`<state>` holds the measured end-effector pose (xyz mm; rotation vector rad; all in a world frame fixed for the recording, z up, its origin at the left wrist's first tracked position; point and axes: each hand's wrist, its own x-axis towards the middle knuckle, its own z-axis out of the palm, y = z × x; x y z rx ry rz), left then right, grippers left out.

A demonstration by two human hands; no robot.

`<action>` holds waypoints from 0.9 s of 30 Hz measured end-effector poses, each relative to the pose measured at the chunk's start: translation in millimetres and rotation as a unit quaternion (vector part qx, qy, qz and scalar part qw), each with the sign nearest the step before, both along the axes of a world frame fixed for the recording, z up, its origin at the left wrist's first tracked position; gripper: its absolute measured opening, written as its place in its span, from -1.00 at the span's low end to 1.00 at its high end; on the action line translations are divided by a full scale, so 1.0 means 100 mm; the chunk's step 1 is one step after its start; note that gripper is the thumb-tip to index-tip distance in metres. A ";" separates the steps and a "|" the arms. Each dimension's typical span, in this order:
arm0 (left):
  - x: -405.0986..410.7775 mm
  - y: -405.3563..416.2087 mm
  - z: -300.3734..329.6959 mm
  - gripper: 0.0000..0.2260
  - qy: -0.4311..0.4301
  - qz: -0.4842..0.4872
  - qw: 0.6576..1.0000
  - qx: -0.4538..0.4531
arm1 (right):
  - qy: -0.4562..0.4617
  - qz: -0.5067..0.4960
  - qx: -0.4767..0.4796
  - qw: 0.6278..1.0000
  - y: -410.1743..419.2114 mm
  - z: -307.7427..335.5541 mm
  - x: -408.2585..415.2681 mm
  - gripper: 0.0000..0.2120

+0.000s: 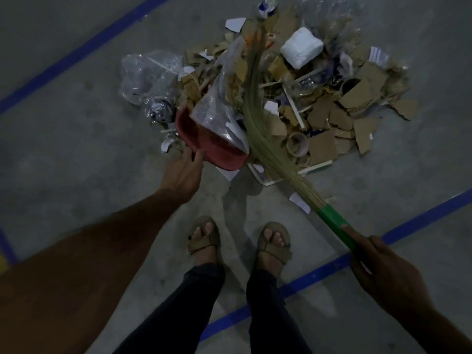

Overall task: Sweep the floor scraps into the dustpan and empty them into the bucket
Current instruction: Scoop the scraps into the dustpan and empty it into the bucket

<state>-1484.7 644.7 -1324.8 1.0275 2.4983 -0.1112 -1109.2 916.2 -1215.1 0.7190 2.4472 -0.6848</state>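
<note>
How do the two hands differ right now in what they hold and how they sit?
The left hand reaches low to the back rim of the red dustpan, fingers fairly straight against it; the right hand is curled round the broom at its green handle. The left hand is at the edge of the scrap pile; the right hand stays back from it, over a blue floor line. Both are bare and each handles one tool.
</note>
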 end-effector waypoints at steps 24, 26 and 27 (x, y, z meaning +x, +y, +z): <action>0.61 -0.16 2.44 -0.70 -0.013 0.031 0.991 0.126 | 0.010 -0.040 0.019 0.999 -0.74 2.14 0.17 -0.35; 0.65 -0.17 2.77 -0.72 0.001 0.044 0.989 0.140 | 0.017 -0.023 0.016 0.999 -0.78 2.40 0.18 -0.33; 0.68 -0.18 2.87 -0.72 0.001 0.047 0.989 0.140 | 0.024 -0.016 0.017 0.999 -0.80 2.48 0.19 -0.34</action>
